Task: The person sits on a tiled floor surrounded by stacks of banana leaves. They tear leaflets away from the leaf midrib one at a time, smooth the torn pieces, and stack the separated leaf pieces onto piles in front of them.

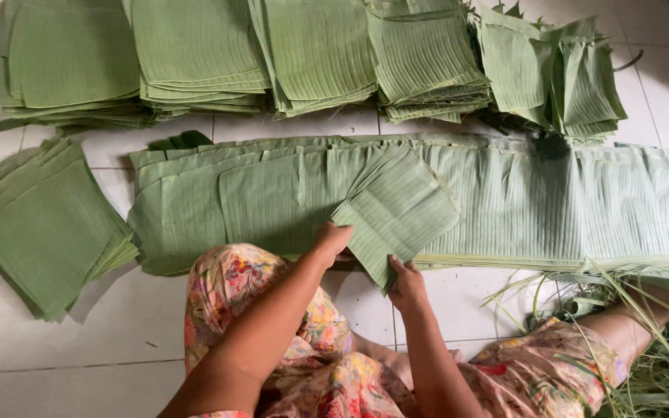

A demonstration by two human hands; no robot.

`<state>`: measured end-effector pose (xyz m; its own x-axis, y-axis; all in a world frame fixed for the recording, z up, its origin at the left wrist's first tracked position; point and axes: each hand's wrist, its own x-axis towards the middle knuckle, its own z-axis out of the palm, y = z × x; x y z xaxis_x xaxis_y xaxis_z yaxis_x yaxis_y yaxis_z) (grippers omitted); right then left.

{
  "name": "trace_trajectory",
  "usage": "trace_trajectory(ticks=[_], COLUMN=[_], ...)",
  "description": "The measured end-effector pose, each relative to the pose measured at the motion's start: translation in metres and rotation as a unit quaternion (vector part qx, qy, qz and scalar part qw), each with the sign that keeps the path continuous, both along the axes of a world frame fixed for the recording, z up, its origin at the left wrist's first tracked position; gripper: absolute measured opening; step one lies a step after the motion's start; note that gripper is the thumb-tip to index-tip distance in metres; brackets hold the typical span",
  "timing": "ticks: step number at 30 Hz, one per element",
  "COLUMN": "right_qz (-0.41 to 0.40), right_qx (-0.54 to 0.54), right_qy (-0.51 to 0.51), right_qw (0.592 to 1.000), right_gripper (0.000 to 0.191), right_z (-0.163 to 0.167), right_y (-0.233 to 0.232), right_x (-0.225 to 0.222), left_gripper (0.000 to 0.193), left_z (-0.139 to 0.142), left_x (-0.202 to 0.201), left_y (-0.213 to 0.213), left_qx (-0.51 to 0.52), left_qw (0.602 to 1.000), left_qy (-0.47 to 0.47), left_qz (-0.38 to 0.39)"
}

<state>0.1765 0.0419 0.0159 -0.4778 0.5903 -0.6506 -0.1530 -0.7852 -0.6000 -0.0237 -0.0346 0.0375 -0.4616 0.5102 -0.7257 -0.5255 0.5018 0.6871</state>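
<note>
A small stack of square-cut green banana leaf pieces (396, 209) is held tilted over a long layered strip of banana leaf (551, 205) on the white tiled floor. My left hand (332, 241) grips the stack's left edge. My right hand (406, 283) grips its lower corner. Both forearms reach out over my knees, which are in floral fabric (311, 364).
Several piles of cut leaf squares (195, 54) line the far side, and another pile (44, 224) lies at the left. Leaf ribs and trimmings (644, 340) are heaped at the lower right. Bare white floor tiles (102, 333) show at the lower left.
</note>
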Motion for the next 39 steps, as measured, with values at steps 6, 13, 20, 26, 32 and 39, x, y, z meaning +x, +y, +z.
trace_trajectory(ticks=[6, 13, 20, 26, 32, 39], right_qz=[-0.045, -0.002, 0.074, 0.133, 0.159, 0.161], right_qx=[-0.011, -0.009, -0.049, -0.017, 0.005, 0.004], right_qy=[0.061, 0.046, -0.026, -0.009, -0.039, -0.058], right_qw=[0.997, 0.999, 0.996, 0.991, 0.987, 0.985], right_gripper=[0.026, 0.024, 0.027, 0.024, 0.028, 0.027], right_z=[-0.004, -0.017, -0.022, -0.032, -0.039, -0.041], right_y=[-0.028, -0.056, -0.057, -0.04, -0.031, -0.029], right_x=[0.001, 0.008, 0.015, 0.026, 0.033, 0.035], left_gripper=[0.031, 0.025, 0.018, 0.035, 0.03, 0.03], left_z=[0.005, 0.065, 0.165, 0.189, 0.126, 0.047], left_x=[-0.017, 0.014, -0.057, -0.165, -0.199, -0.208], left_y=[-0.002, -0.009, -0.112, -0.279, -0.391, -0.443], left_qx=[0.04, 0.029, 0.157, 0.081, 0.153, -0.003], left_qw=[0.997, 0.827, 0.803, 0.784, 0.757, 0.767], left_qy=[0.048, 0.524, 0.574, 0.53, 0.346, 0.257], left_qz=[0.039, -0.201, 0.018, 0.314, 0.533, 0.587])
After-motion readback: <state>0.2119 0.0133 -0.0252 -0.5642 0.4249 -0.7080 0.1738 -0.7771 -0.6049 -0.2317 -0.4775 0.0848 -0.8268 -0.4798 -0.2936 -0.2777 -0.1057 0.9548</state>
